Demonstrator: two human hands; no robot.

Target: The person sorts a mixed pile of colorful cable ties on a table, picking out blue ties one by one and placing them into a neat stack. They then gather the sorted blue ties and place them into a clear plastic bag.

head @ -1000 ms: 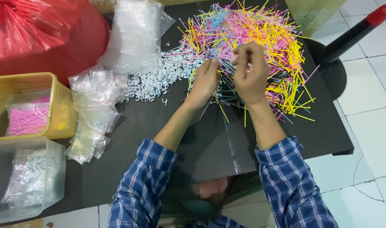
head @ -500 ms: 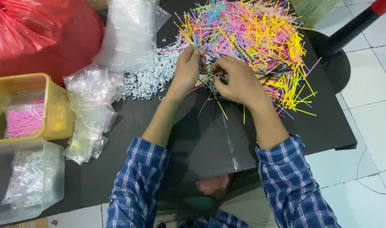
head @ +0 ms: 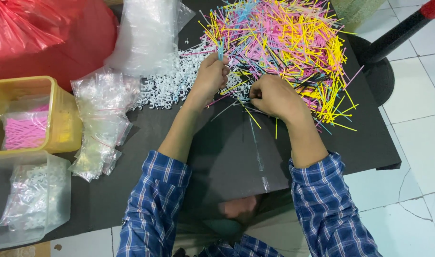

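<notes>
Left hand [head: 212, 76] — fingers curled in, pinching a small upright bundle of coloured sticks [head: 220, 50], light blue tips showing above the fist. It rests at the near left edge of the stick heap, touching it.

Right hand [head: 273, 97] — closed into a loose fist, knuckles up, fingertips down among the sticks at the heap's near edge; what it pinches, if anything, cannot be told.

Heap of thin plastic sticks [head: 293, 47] — pink, yellow, blue and black, lying tangled just beyond both hands, spreading toward the far right of the worktop [head: 227, 157], which is dark and flat.

Pile of small white plastic pieces [head: 167, 88] — just left of the left hand, touching the heap's left edge.

Clear plastic bags [head: 101, 119] — a slack stack further left; a larger clear bag [head: 146, 35] beyond it.

Yellow tub [head: 60, 119] — at the left edge, holding a bag of pink sticks [head: 25, 131].

Clear tub [head: 58, 200] — nearer, holding bagged white pieces.

Red bag [head: 41, 33] — far left corner.
</notes>
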